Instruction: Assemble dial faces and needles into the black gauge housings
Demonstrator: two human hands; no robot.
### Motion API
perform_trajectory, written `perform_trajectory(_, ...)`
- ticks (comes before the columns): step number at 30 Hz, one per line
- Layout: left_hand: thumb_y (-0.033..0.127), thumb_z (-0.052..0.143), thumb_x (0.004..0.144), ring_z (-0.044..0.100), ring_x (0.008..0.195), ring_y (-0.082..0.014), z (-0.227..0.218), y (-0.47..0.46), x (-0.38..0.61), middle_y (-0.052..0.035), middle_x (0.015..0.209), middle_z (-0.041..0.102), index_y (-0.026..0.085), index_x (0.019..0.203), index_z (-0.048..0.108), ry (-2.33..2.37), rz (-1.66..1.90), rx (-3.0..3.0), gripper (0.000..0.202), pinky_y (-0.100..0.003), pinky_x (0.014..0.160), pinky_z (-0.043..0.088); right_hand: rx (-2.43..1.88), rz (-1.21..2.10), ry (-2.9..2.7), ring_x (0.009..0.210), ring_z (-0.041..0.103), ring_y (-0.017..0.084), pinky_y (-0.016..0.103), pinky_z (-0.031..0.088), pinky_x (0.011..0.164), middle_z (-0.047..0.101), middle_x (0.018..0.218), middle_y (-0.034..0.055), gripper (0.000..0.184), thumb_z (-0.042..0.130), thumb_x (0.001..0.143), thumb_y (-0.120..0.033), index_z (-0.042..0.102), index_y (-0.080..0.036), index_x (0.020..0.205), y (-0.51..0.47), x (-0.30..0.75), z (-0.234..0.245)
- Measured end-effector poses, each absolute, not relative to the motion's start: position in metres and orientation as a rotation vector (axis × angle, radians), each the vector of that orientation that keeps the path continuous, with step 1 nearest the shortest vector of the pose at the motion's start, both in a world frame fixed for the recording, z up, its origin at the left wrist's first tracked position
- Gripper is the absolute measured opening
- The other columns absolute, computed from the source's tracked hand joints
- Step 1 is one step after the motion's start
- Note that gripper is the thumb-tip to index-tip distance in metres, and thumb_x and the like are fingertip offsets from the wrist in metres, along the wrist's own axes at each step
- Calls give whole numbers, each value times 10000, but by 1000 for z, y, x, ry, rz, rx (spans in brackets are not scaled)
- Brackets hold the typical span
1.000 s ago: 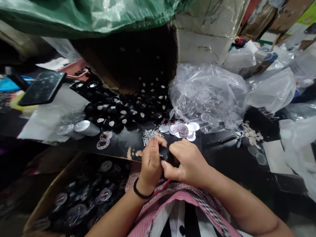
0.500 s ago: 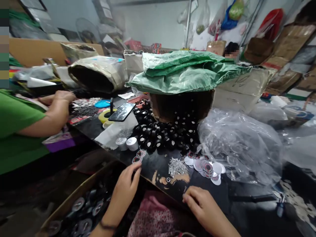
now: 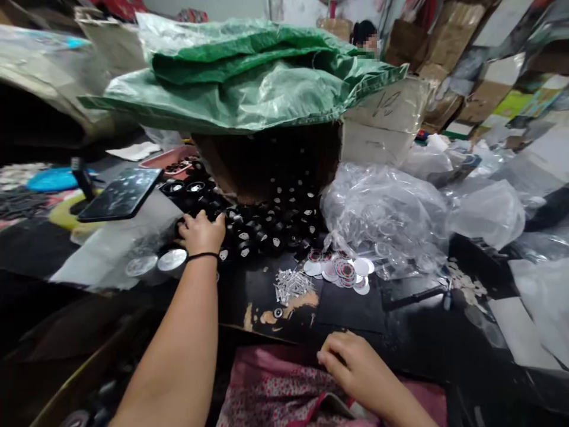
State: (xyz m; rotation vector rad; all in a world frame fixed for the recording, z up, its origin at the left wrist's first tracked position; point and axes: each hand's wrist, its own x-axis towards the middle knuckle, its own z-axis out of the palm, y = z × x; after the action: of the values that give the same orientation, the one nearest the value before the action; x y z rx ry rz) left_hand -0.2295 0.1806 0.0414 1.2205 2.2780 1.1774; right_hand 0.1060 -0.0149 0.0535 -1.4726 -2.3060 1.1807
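My left hand (image 3: 201, 232) reaches forward over the black table (image 3: 355, 311) and rests its fingers on the near left edge of a heap of small black round parts (image 3: 267, 228); whether it grips one is hidden. My right hand (image 3: 351, 363) lies loosely curled at the table's near edge above my pink patterned lap, with nothing visible in it. Between the hands lie a small pile of silver pins (image 3: 291, 284) and a cluster of round printed discs (image 3: 342, 270). Two shiny metal cylinders (image 3: 172, 260) stand just left of my left wrist.
A cardboard box under green plastic sheeting (image 3: 240, 83) stands behind the heap. A clear bag of transparent round pieces (image 3: 386, 219) sits right of it. A dark phone (image 3: 120, 193) lies at the left. More bags and boxes fill the right; another person is far behind.
My left hand moved from the table's near edge forward and up to the black parts heap. My right hand stayed at the near edge. The view tilted downward and shifted right.
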Motion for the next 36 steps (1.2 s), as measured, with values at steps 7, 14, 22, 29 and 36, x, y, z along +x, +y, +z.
perform_trajectory(7, 354, 641, 928, 620, 1140, -283, 24, 198, -220, -118, 1336, 598, 186, 1291, 586, 2604, 1071, 1208, 404, -521, 934, 529, -1334, 1240, -2406, 806, 617, 153, 268, 361, 774, 700, 866, 5, 242, 494, 1011, -291, 644, -198, 846, 2, 103, 48)
perform_trajectory(14, 353, 639, 928, 604, 1168, -293, 5, 210, -191, -121, 1365, 580, 191, 1311, 574, 2587, 1114, 1266, 421, -535, 952, 516, -1275, 1350, -2319, 791, 620, 148, 235, 390, 718, 688, 846, 24, 210, 528, 985, -263, 658, -182, 842, 15, 112, 36)
perform_trajectory(22, 356, 587, 957, 573, 1234, -295, 18, 199, -178, -124, 1374, 589, 191, 1280, 601, 2345, 1247, 1472, 363, -550, 1024, 460, -1222, 1359, -2326, 772, 620, 144, 230, 413, 708, 672, 824, 24, 195, 543, 973, -237, 655, -176, 826, 27, 112, 49)
perform_trajectory(29, 398, 714, 787, 554, 1261, -354, 14, 94, -159, -104, 1213, 694, 265, 1094, 718, 1978, 1146, 1691, 335, -514, 1161, 280, -1439, 1097, -2126, 746, 630, 144, 234, 442, 692, 669, 790, 6, 191, 539, 968, -236, 650, -196, 817, 43, 144, 51)
perform_trajectory(36, 347, 782, 741, 477, 1305, -361, 15, 78, -132, -20, 1253, 620, 310, 1090, 664, 1786, 1322, 1188, 371, -560, 1176, 249, -1859, 678, -1885, 991, 614, 276, 423, 451, 914, 612, 1129, 129, 318, 631, 915, -292, 646, -189, 1215, 93, 155, 32)
